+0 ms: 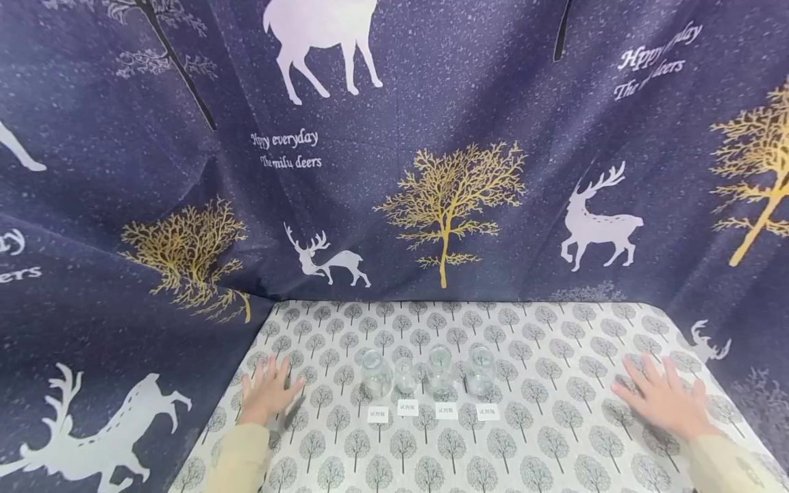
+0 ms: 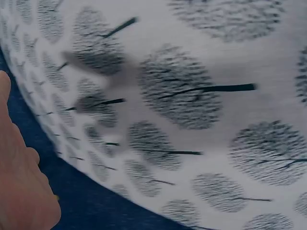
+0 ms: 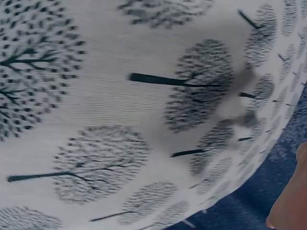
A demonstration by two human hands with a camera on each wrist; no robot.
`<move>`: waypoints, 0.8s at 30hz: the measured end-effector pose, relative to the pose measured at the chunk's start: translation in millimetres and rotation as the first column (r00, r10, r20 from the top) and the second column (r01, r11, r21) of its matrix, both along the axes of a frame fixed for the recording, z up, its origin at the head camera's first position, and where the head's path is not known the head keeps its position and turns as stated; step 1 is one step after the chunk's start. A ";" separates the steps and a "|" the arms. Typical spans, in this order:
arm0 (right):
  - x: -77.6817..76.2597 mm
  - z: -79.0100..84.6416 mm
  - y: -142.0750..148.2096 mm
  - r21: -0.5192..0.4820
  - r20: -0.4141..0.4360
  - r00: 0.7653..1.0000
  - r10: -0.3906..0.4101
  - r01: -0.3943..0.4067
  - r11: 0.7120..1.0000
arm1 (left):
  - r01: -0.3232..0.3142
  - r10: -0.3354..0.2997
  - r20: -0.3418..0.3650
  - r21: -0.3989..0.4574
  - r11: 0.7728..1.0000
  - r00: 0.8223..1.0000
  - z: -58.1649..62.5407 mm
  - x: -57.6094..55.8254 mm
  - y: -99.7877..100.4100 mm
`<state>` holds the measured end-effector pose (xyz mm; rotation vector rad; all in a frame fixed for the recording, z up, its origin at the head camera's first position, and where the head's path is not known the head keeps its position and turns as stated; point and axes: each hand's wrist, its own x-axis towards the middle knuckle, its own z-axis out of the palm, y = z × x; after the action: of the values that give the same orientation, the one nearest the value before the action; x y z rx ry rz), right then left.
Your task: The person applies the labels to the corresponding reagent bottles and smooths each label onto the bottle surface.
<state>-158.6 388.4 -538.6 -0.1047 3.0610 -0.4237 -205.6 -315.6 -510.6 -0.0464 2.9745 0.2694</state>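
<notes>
My left hand (image 1: 268, 394) hovers over the left part of the table with its fingers spread, holding nothing. On the far right, my right hand (image 1: 668, 397) is spread the same way, also with nothing in it. Between the hands stands a row of clear glass bottles: a wide left one (image 1: 377, 375), a smaller one (image 1: 405, 376), then two more wide ones, a third (image 1: 440, 370) and a rightmost one (image 1: 481, 370). The left bottle is nearest to my left hand. Both wrist views show a hand (image 2: 21, 177) at the frame's edge above patterned cloth.
White printed labels, among them a left one (image 1: 378, 415) and a right one (image 1: 487, 412), lie in front of the bottles. A tree-print cloth (image 1: 357, 472) covers the table. Dark blue curtains (image 1: 394, 226) with deer and trees hang behind and at the sides.
</notes>
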 end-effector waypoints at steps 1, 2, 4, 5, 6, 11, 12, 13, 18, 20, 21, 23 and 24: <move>-1.1 3.2 -2.7 0.015 -0.005 1.000 -0.004 0.004 1.000 | 0.012 -0.012 -0.015 -0.003 1.000 1.000 3.0 -2.9 2.3; -2.2 6.6 -5.2 0.033 -0.013 1.000 -0.006 0.007 0.999 | 0.024 -0.024 -0.025 -0.001 1.000 0.999 6.4 -6.0 5.0; -4.7 13.8 -11.0 0.038 -0.032 0.999 0.005 -0.004 0.999 | 0.055 -0.055 -0.054 -0.006 0.998 0.997 13.9 -11.8 12.8; -5.7 17.7 -14.1 0.043 -0.046 0.999 0.014 -0.012 0.999 | 0.069 -0.069 -0.064 -0.003 0.998 0.996 17.3 -14.2 17.7; -7.0 21.1 -16.8 0.046 -0.058 0.998 0.025 -0.022 0.999 | 0.090 -0.091 -0.083 -0.016 0.996 0.992 19.3 -17.3 22.3; -13.6 35.0 -34.2 0.048 -0.124 0.988 0.087 -0.081 0.996 | 0.199 -0.211 -0.184 -0.079 0.977 0.960 33.3 -27.7 58.9; -15.1 36.4 -38.4 0.040 -0.139 0.986 0.097 -0.092 0.995 | 0.229 -0.243 -0.213 -0.088 0.969 0.946 36.3 -28.9 68.1; -16.4 38.2 -42.6 0.038 -0.153 0.982 0.110 -0.105 0.994 | 0.254 -0.270 -0.235 -0.094 0.963 0.934 40.2 -29.1 78.7; -20.6 40.8 -64.5 0.037 -0.265 0.947 0.180 -0.177 0.984 | 0.418 -0.448 -0.323 -0.160 0.894 0.834 53.3 -24.3 131.5; -20.4 41.0 -73.8 0.029 -0.313 0.925 0.217 -0.219 0.975 | 0.487 -0.524 -0.346 -0.194 0.851 0.778 56.8 -19.9 151.2; -19.9 41.6 -78.6 0.021 -0.332 0.914 0.233 -0.240 0.971 | 0.520 -0.564 -0.359 -0.219 0.826 0.744 58.1 -17.5 160.4; -18.5 42.0 -88.2 0.003 -0.357 0.897 0.261 -0.278 0.961 | 0.576 -0.629 -0.379 -0.255 0.776 0.679 59.3 -12.0 177.6; -17.9 42.2 -93.1 0.000 -0.369 0.887 0.276 -0.297 0.955 | 0.603 -0.660 -0.389 -0.274 0.749 0.643 58.6 -9.9 185.5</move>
<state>-176.6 295.3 -496.4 -0.7095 3.3078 -0.5219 -215.5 -130.1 -452.0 1.2048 3.1947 -0.0043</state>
